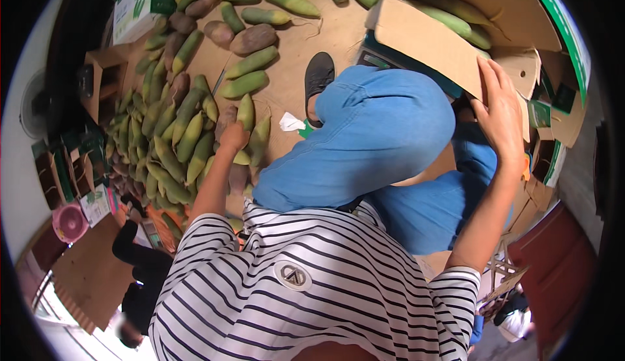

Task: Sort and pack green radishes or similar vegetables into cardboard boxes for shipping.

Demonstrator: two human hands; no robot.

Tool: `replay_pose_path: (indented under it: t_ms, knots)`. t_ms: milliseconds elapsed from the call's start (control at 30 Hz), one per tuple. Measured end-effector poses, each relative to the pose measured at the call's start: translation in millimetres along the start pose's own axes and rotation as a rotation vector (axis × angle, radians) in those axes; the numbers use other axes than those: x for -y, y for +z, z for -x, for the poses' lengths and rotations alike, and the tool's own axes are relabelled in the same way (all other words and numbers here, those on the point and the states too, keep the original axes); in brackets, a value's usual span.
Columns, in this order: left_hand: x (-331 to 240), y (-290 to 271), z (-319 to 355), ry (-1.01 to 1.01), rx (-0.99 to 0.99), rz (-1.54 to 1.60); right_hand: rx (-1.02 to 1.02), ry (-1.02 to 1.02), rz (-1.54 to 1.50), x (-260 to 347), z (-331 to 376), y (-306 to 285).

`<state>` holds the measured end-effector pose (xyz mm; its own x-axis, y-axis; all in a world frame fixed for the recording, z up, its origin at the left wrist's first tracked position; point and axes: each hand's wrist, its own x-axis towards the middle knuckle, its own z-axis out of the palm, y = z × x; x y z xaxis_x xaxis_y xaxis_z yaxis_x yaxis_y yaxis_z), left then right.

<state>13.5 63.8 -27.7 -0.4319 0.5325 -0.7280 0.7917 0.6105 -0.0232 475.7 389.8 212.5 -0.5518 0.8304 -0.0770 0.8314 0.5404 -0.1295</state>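
Stripes are running across the white shirt [364, 263], which is sitting closest of all, just behind the blue jeans [397, 113]. Left of the jeans, one green radish [245, 110] is lying with its lower end by the left hand [234, 138]. That hand's fingers are curling in at the radish, but I am not able to tell if they are squeezing it. Right of the jeans, the right hand [501, 104] is resting on a cardboard flap [423, 45], its fingers stretching out straight and its thumb pointing away from them.

Beyond the jeans on the right, that flap is hanging from an open cardboard box [527, 3], and more green radishes [446, 19] are lying inside. Just left of the jeans, crumpled white paper [291, 122] is lying near a black shoe [319, 74]. Farther left of the jeans, a big radish pile [189, 138] is spreading out. Beyond the jeans, reddish-brown roots [254, 39] are lying on a cardboard sheet [293, 48]. Far behind the jeans on the left, another person in black [140, 270] is showing.
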Motion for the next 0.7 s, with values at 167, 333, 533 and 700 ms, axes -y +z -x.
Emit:
replay_pose_path:
  t_ms: [167,333,533,700]
  knots:
    - [34,40,14,-0.106,-0.062,0.119,0.056,0.050,0.016,11,-7,-4]
    - [26,62,7,-0.021,-0.100,0.296,0.071,0.057,0.046,15,-10,-11]
    - [-18,83,-4,-0.074,-0.096,0.101,0.043,-0.021,0.065,9,-11,-5]
    - [-47,83,0,-0.104,-0.060,-0.037,0.026,0.007,0.025,13,-8,-2]
